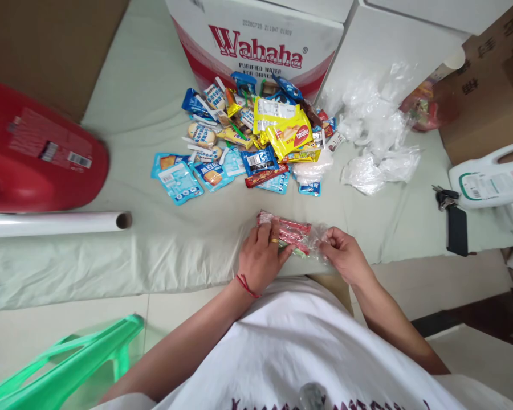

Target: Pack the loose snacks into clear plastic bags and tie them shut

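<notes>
A clear plastic bag [318,238] with red-wrapped snack packets [293,230] inside lies near the front edge of the cloth-covered table. My left hand [261,253], with a ring and a red string bracelet, grips the bag's left part, fingers bent over the packets. At the bag's right end, my right hand [345,255] pinches the loose film between thumb and fingers. A bit of green shows beneath the red packets. Just beyond sits a heap of wrapped snacks: a yellow nabati packet [291,135], light blue sachets [180,182] and a thin red packet [267,176].
A Wahaha carton [256,34] stands behind the heap. Crumpled clear bags [374,131] lie to its right. Farther right are a white jug [491,176], keys [444,196] and a black case [457,230]. A red container [38,148] and white roll [55,223] are left; a green stool [72,359] is below.
</notes>
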Demonstrator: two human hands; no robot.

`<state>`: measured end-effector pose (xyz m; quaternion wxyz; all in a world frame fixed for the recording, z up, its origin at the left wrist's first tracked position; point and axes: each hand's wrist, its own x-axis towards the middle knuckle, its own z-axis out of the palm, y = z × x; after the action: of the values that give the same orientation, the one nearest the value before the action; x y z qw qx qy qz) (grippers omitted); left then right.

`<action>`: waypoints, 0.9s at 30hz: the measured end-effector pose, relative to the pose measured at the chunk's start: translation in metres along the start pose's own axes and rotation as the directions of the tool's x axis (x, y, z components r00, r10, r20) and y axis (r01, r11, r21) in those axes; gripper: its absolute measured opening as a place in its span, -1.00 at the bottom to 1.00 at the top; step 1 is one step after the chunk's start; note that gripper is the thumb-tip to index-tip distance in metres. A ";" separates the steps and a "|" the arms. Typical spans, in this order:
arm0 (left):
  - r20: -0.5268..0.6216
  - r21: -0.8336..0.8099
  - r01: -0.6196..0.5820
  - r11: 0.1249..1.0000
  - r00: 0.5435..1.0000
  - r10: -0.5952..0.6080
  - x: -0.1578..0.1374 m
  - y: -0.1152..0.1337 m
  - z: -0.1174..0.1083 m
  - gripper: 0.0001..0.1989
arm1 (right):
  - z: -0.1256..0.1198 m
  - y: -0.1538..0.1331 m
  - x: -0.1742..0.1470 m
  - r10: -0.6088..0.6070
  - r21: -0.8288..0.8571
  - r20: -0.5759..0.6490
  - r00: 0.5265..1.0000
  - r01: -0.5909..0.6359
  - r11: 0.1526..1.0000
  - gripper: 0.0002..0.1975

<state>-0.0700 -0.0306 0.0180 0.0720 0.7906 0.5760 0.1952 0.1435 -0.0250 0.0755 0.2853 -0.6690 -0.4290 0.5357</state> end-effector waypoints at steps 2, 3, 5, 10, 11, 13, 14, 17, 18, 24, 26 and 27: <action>0.004 0.030 -0.005 1.000 1.000 0.005 0.000 0.001 0.001 -0.30 | 0.013 -0.010 0.006 -0.035 -0.040 0.018 0.999 0.036 0.999 -0.73; 0.008 0.044 -0.011 0.999 1.000 0.010 0.000 0.001 0.001 -0.32 | 0.021 -0.015 0.010 -0.052 -0.080 0.035 0.998 0.055 0.995 -0.77; 0.017 0.067 -0.029 0.997 0.999 0.028 0.001 0.002 0.000 -0.37 | 0.038 -0.026 0.016 -0.072 -0.251 0.064 0.995 0.086 0.964 -0.86; 0.042 0.053 -0.067 0.996 0.997 0.065 0.003 0.002 -0.001 -0.49 | 0.071 -0.045 0.015 -0.133 -0.816 0.105 0.986 0.162 0.555 -0.79; 0.045 0.033 -0.070 0.997 0.997 0.069 0.003 0.001 0.000 -0.49 | 0.075 -0.045 0.012 -0.168 -0.847 0.131 0.977 0.199 0.494 -0.74; 0.042 -0.024 -0.090 0.996 0.995 0.091 0.003 -0.002 0.000 -0.47 | 0.081 -0.041 0.005 -0.255 -0.845 0.199 0.946 0.297 0.444 -0.66; 0.040 -0.059 -0.108 0.992 0.993 0.111 0.002 -0.005 0.000 -0.45 | 0.084 -0.038 0.000 -0.297 -0.826 0.231 0.927 0.348 0.443 -0.62; 0.010 -0.162 -0.167 0.972 0.985 0.171 -0.001 -0.013 -0.003 -0.37 | 0.088 -0.024 -0.015 -0.372 -0.748 0.282 0.885 0.445 0.493 -0.42; -0.002 -0.190 -0.183 0.964 0.982 0.186 -0.002 -0.015 -0.005 -0.34 | 0.088 -0.019 -0.019 -0.382 -0.716 0.287 0.879 0.461 0.524 -0.36; 0.051 -0.142 -0.192 0.971 0.978 0.201 -0.004 -0.012 -0.012 -0.26 | 0.060 -0.011 -0.026 -0.397 -0.227 0.298 0.868 0.468 0.854 -0.38; 0.086 -0.044 -0.153 0.987 0.984 0.156 -0.004 -0.007 -0.011 -0.34 | 0.035 -0.015 -0.022 -0.368 -0.029 0.283 0.886 0.391 0.920 -0.49; 0.096 0.004 -0.136 0.991 0.986 0.135 -0.004 -0.005 -0.010 -0.38 | 0.022 -0.017 -0.020 -0.355 0.008 0.251 0.901 0.365 0.931 -0.54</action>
<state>-0.0791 -0.0337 0.0250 0.0821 0.8368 0.5176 0.1586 0.1164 -0.0368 0.0933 0.3105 -0.5114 -0.5877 0.5447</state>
